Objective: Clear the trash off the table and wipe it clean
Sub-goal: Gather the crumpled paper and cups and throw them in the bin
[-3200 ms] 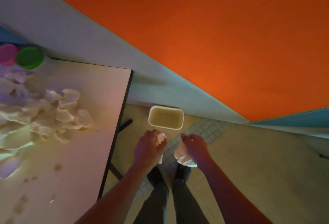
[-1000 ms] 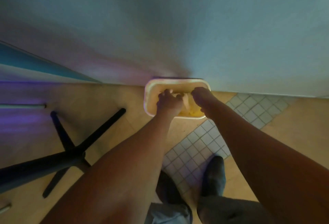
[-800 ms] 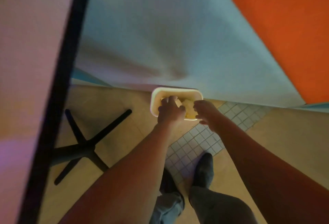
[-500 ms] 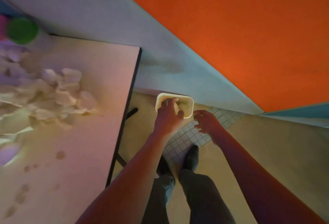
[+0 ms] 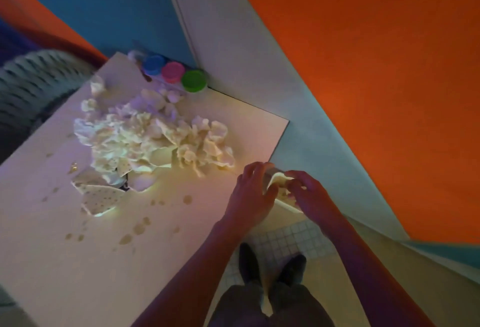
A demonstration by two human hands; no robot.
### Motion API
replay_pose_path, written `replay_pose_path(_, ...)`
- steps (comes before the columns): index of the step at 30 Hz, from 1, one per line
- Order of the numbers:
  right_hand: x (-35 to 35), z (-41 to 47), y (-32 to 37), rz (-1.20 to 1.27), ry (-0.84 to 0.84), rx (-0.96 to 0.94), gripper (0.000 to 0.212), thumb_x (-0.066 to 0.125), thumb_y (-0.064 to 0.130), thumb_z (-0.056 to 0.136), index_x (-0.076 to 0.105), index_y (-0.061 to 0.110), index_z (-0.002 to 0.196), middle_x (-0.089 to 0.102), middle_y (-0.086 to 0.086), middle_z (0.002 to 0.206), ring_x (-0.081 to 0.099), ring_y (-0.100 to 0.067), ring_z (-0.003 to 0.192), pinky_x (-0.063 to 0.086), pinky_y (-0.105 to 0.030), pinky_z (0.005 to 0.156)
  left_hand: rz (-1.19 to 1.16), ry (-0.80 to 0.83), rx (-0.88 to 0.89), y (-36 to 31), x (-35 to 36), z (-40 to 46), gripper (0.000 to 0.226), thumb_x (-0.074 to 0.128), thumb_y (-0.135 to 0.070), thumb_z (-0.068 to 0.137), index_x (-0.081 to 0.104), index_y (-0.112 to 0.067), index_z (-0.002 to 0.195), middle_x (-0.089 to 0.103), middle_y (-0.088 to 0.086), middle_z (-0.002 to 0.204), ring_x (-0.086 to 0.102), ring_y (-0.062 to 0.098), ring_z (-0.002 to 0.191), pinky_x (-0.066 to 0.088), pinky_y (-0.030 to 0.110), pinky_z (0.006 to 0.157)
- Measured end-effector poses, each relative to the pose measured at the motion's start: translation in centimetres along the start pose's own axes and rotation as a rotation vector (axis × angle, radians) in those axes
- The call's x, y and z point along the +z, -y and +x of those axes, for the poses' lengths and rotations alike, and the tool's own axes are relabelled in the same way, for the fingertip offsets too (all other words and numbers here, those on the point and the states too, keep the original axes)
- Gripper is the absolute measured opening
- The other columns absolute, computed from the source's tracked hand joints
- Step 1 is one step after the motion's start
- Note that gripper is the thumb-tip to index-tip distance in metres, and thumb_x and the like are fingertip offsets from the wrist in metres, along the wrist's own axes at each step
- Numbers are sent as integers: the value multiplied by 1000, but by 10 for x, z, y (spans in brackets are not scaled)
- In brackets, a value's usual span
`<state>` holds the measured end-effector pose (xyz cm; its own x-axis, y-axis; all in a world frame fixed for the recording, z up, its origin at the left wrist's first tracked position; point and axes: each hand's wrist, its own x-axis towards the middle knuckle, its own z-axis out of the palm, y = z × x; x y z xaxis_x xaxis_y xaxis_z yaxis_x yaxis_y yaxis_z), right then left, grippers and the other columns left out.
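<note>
A white table (image 5: 78, 261) carries a big heap of crumpled paper napkins (image 5: 155, 134), torn dotted paper pieces (image 5: 101, 196) and several brownish stain spots (image 5: 140, 228). Just off the table's right edge, a small cream bin (image 5: 287, 206) with crumpled paper (image 5: 279, 183) inside is held up between my hands and is mostly hidden by them. My left hand (image 5: 252, 191) grips its left side, fingers over the rim. My right hand (image 5: 309, 196) grips its right side with curled fingers.
Three tubs with blue (image 5: 153, 64), pink (image 5: 172, 70) and green (image 5: 194, 80) lids stand at the table's far corner against the wall. A ribbed grey object (image 5: 31, 85) lies left of the table. My shoes (image 5: 293, 267) stand on the tiled floor below.
My hands dropped crumpled paper into the bin on the floor. The left hand took its rim, and the bin has come up to table-edge height between both hands. The view swung back over the table.
</note>
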<state>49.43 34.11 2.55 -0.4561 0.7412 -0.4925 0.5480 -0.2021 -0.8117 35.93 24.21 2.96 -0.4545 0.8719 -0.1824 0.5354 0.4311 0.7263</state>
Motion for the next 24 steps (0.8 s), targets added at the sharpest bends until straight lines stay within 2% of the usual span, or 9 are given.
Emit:
replay_pose_path(4, 27, -7, 32, -45, 58, -80, 23, 58, 23, 98, 66, 28, 119, 69, 4, 110, 67, -17, 99, 54, -39, 88, -7, -67, -42, 27, -41, -20, 50, 60, -35, 97, 45, -31, 144, 42, -2, 148, 46, 25, 132, 45, 46, 106)
replay_pose_path(6, 36, -9, 40, -67, 78, -106, 21, 59, 26, 97, 66, 30, 116, 69, 4, 108, 67, -20, 98, 52, -35, 83, 11, -99, -74, 40, -54, -29, 50, 61, -35, 97, 44, -30, 145, 41, -2, 149, 45, 25, 133, 43, 42, 106)
replay_pose_path(9, 54, -10, 47, -87, 105, -120, 19, 60, 24, 96, 66, 30, 113, 69, 4, 97, 67, -21, 85, 47, -28, 67, 38, -157, -147, 63, -70, -46, 51, 60, -36, 98, 44, -30, 145, 40, -1, 150, 45, 26, 133, 44, 41, 104)
replay_pose_path(12, 68, -7, 51, -151, 140, -152, 21, 61, 22, 95, 65, 27, 116, 68, 3, 99, 58, -12, 72, 44, -27, 67, 43, -178, -220, 84, -80, -62, 50, 60, -36, 98, 44, -29, 145, 39, 0, 150, 48, 27, 131, 45, 42, 103)
replay_pose_path(13, 72, -4, 50, -173, 145, -158, 23, 62, 23, 95, 65, 28, 117, 68, 2, 104, 58, -12, 74, 45, -28, 70, 45, -182, -242, 91, -82, -65, 50, 61, -35, 97, 45, -29, 145, 40, 0, 149, 49, 27, 130, 46, 43, 103)
replay_pose_path(17, 84, 8, 47, -270, 159, -164, 33, 67, 24, 92, 62, 26, 124, 61, -3, 118, 60, -20, 103, 47, -32, 84, 51, -195, -330, 108, -83, -75, 50, 62, -35, 97, 46, -29, 144, 41, 1, 149, 51, 28, 128, 48, 45, 102)
replay_pose_path(20, 89, 21, 47, -351, 167, -193, 40, 68, 24, 91, 58, 25, 130, 55, -5, 123, 56, -21, 107, 41, -29, 85, 70, -185, -377, 113, -81, -72, 51, 61, -36, 97, 44, -29, 145, 40, 2, 150, 50, 28, 129, 48, 45, 101)
replay_pose_path(24, 94, 43, 51, -396, 186, -197, 48, 69, 26, 89, 53, 26, 135, 50, -6, 129, 55, -23, 114, 45, -32, 93, 96, -191, -420, 113, -80, -56, 52, 60, -35, 97, 43, -29, 146, 39, 3, 151, 50, 29, 129, 48, 45, 100)
